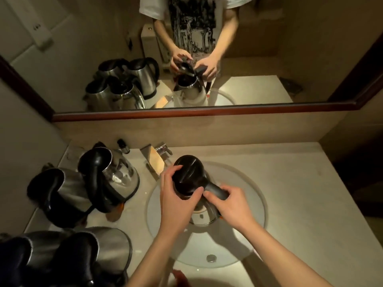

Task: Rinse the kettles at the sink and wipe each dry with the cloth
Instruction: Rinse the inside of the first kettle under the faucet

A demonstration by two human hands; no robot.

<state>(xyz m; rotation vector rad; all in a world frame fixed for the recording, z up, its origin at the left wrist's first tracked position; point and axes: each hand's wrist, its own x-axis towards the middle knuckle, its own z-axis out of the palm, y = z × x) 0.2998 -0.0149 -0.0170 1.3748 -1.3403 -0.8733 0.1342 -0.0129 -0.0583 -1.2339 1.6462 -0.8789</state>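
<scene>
A steel kettle with a black lid [189, 172] stands upright over the glass basin of the sink [257, 201]. My left hand [178, 195] wraps round its upper body just under the lid. My right hand [228, 201] grips the black handle [218, 191] on the kettle's right side. Several more steel kettles with black handles [116, 175] crowd the counter left of the sink. I cannot see a cloth.
The faucet [159, 156] stands behind the basin at the left; no water is visibly running. The drain [211, 258] lies near the front of the basin. A mirror [259, 59] fills the wall above. Beige counter [290, 172] stretches to the right.
</scene>
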